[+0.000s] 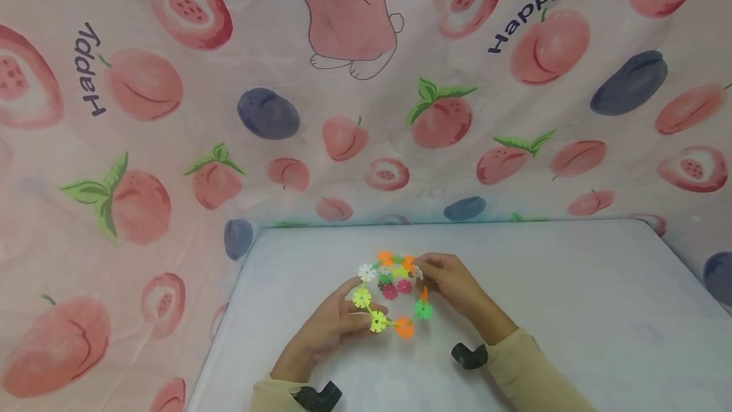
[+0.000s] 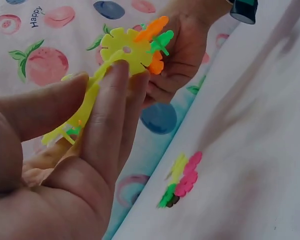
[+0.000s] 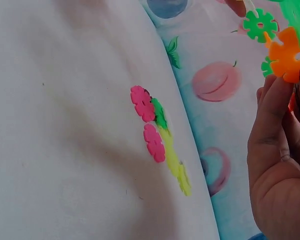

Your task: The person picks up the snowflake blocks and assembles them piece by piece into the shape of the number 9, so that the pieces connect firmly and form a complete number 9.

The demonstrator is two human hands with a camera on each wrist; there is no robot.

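Both hands hold up a ring of linked plastic snowflake discs (image 1: 404, 327) in orange, green, yellow and white. My left hand (image 1: 337, 323) grips its left side; in the left wrist view, the thumb and fingers pinch a yellow snowflake disc (image 2: 127, 47). At the ring's upper right, my right hand (image 1: 454, 281) pinches the chain near a white disc and an orange disc (image 3: 287, 55). Part of that grip is cut off in the right wrist view. On the table behind the ring lie loose pink snowflake discs (image 3: 154, 143), with green and yellow ones (image 3: 184, 180) beside them.
The white table (image 1: 572, 310) runs back to a hanging cloth (image 1: 343, 113) printed with peaches. A dark bent strap piece sits at each wrist, one by the left sleeve (image 1: 274, 396) and one by the right sleeve (image 1: 532, 367).
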